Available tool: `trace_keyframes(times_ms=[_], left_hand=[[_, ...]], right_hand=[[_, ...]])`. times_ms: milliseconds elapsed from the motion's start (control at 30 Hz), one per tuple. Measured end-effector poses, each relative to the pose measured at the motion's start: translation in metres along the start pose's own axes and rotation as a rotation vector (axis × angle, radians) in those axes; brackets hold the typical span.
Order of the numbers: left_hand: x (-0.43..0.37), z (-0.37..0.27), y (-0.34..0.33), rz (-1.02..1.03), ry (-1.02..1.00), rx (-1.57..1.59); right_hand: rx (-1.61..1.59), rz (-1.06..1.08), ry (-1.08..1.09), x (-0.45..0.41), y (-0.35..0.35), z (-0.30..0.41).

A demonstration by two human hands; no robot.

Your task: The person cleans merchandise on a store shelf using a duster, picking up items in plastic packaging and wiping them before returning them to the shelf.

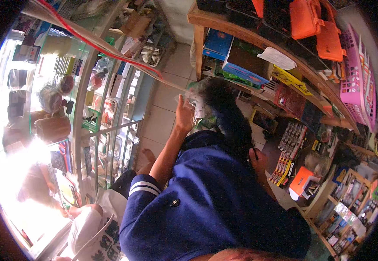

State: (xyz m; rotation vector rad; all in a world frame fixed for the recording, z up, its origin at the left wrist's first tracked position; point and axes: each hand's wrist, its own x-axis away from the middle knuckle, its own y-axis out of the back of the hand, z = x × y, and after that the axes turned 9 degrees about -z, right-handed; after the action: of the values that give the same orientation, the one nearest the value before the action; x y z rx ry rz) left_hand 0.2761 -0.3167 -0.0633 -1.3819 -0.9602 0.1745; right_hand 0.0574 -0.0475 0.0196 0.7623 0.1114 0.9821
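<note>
My left hand [185, 115] is raised in front of my navy shirt [208, 195], its fingers around a clear plastic packet [199, 106] with pale contents. The packet's far side is blurred, and part of it is behind the fingers. A dark, dim shape [231, 111], possibly my trouser leg, extends beyond the packet. Low at my right side, my right hand [258, 160] lies against the lower end of this shape. Shadow covers its fingers, so I cannot tell whether they grip anything.
A glass display case [110, 130] of packaged goods stands left. Beside it is another person in white [106, 225]. A wooden shelf [257, 32] holds boxes and orange cases [306, 19]. Stacked boxes [286, 153] stand right. A red cord [88, 44] crosses above the tiled floor [164, 94].
</note>
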Motion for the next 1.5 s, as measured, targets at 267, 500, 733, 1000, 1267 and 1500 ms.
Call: trace_keyframes(times_ms=[267,500,733,1000,1267,1500], left_hand=[[-0.008,0.006,-0.003,0.0,0.023,-0.13],[-0.005,-0.002,0.0,-0.082,-0.006,-0.186],[-0.008,-0.011,0.032,-0.058,-0.015,-0.306],[0.005,-0.018,-0.043,-0.456,-0.045,-0.277],[0.014,0.019,0.023,0.052,-0.218,-0.654],[0.044,0.06,-0.066,0.104,0.043,-0.204]], right_hand=[[-0.17,0.078,-0.015,-0.004,-0.023,0.001],[-0.18,0.16,-0.035,0.005,-0.046,-0.011],[-0.277,0.188,-0.262,0.01,-0.039,0.033],[-0.397,0.21,-0.32,0.032,-0.055,0.043],[-0.361,0.068,-0.196,0.04,-0.023,0.015],[-0.467,0.134,-0.286,0.051,0.02,-0.002]])
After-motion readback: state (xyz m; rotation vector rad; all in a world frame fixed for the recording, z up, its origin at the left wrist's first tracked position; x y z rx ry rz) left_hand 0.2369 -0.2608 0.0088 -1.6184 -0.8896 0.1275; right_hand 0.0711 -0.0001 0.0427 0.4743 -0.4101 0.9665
